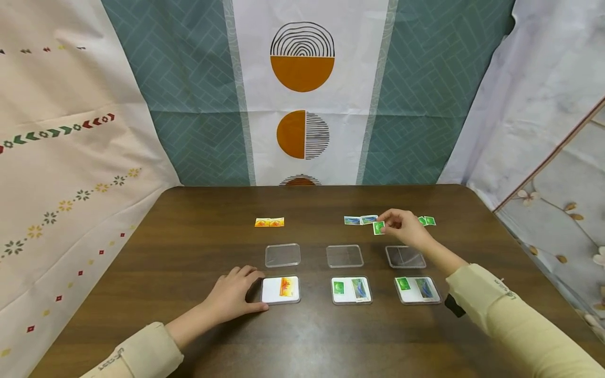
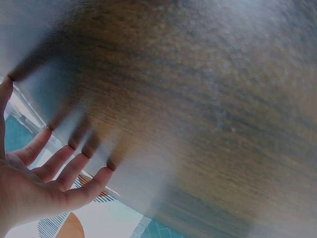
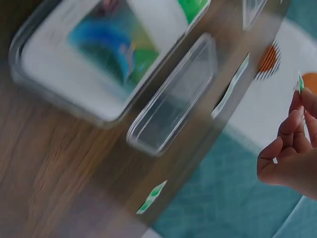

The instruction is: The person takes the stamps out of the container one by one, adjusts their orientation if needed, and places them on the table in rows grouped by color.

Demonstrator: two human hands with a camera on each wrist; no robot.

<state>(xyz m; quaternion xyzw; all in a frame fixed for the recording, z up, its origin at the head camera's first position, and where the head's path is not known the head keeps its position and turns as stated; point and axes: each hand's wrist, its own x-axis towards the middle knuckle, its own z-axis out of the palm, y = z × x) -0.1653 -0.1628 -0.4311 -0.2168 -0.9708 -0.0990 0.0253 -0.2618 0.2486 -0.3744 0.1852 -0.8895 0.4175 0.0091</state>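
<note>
My right hand [image 1: 402, 227] pinches a small green stamp [image 1: 378, 228] between thumb and fingertips, above the far part of the table. In the right wrist view that stamp [image 3: 300, 83] shows nearly edge-on. My left hand [image 1: 236, 294] rests on the table with fingers spread, thumb and index fingertip right at the left edge of a clear case [image 1: 271, 291] with a white insert. An orange stamp [image 1: 287, 286] lies on that insert. Beside the right hand lie two blue stamps [image 1: 361, 220] and, partly hidden behind it, more green stamps [image 1: 428, 221].
Two more white-lined cases [image 1: 351, 300] [image 1: 418, 300] each bear a green and a blue stamp. Behind the row are three clear lids [image 1: 282, 255] [image 1: 345, 256] [image 1: 405, 257]. Two orange stamps [image 1: 269, 222] lie at the back left. A patterned curtain [image 1: 302, 100] hangs beyond the brown table [image 1: 212, 205].
</note>
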